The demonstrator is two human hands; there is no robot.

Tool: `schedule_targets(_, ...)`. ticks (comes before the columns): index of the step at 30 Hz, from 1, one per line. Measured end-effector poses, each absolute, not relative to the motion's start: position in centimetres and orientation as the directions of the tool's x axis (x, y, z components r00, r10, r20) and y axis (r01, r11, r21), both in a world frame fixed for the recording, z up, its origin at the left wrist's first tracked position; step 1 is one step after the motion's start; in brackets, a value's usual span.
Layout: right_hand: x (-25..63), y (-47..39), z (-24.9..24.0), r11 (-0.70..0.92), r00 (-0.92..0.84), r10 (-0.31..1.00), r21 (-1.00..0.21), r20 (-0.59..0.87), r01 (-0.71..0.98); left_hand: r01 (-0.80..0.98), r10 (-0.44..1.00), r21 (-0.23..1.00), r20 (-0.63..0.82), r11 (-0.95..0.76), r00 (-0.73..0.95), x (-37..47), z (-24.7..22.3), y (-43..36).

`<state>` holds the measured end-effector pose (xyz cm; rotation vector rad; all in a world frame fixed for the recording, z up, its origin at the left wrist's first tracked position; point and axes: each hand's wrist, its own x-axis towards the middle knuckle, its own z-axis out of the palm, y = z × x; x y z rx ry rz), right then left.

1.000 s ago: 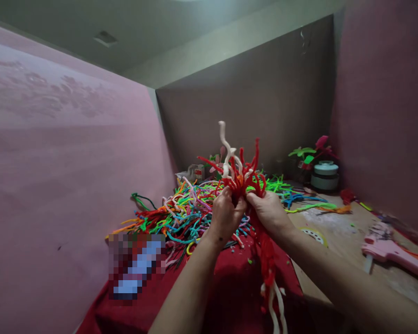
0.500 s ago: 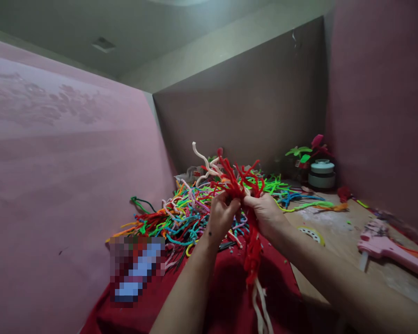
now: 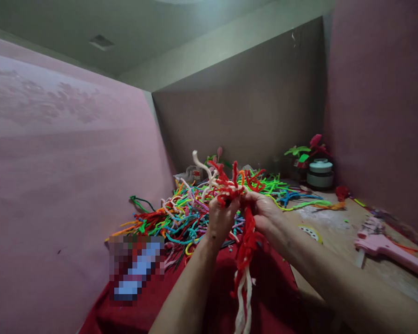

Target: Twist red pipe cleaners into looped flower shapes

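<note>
Red and white fuzzy stems, bundled together, hang over a red cloth.
Fingers of the left hand and right hand close on the bundle below its splayed upper ends. To the right, a pink glue gun lies on the tabletop; beyond the hands spreads a heap of multicoloured stems, with a lidded container farther back.

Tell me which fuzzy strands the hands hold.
The red bunch with white strands hanging below, gripped by left hand and right hand; the multicoloured heap lies beyond.
</note>
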<state>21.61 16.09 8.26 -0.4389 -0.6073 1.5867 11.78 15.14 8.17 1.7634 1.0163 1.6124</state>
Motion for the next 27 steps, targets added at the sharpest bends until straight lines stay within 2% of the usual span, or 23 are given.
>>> schedule_targets(3,22.0,16.1,8.4,-0.069,-0.147,0.986,-0.623,0.074,-0.779,-0.123,0.893,0.89,0.447,-0.439,0.046,12.0,8.1,15.2)
schedule_targets(5,22.3,15.9,8.3,-0.078,-0.169,0.982,-0.63,0.085,-0.773,-0.232,0.911,0.9,0.4,-0.37,0.099,11.9,8.2,15.2)
schedule_targets(11,22.3,15.6,7.8,-0.046,-0.151,0.981,-0.599,0.126,-0.799,-0.042,0.914,0.917,0.399,-0.397,0.072,11.5,8.9,15.0)
schedule_targets(12,22.2,15.7,7.8,-0.043,-0.146,0.981,-0.588,0.129,-0.808,-0.086,0.924,0.924,0.378,-0.373,0.053,11.5,8.9,15.0)
schedule_targets(14,22.0,15.9,7.7,-0.045,-0.149,0.979,-0.568,0.138,-0.822,-0.282,0.958,0.92,0.287,-0.271,0.017,11.6,8.9,15.4)
schedule_targets(17,21.9,16.3,7.6,-0.071,-0.161,0.978,-0.517,0.132,-0.853,-0.528,0.987,0.837,0.16,-0.141,-0.009,11.7,8.7,15.9)
schedule_targets(20,22.1,16.6,7.5,-0.055,-0.127,0.985,-0.484,0.117,-0.873,-0.629,0.979,0.766,0.201,-0.132,0.04,11.8,8.6,16.1)
schedule_targets(23,22.4,16.6,7.4,-0.003,-0.089,0.987,-0.551,0.131,-0.834,-0.622,0.972,0.772,0.224,-0.132,0.072,11.8,8.5,15.9)
schedule_targets(27,22.5,16.4,7.5,0.021,-0.071,0.989,-0.597,0.132,-0.802,-0.385,0.952,0.892,0.293,-0.238,0.089,11.7,8.2,15.6)
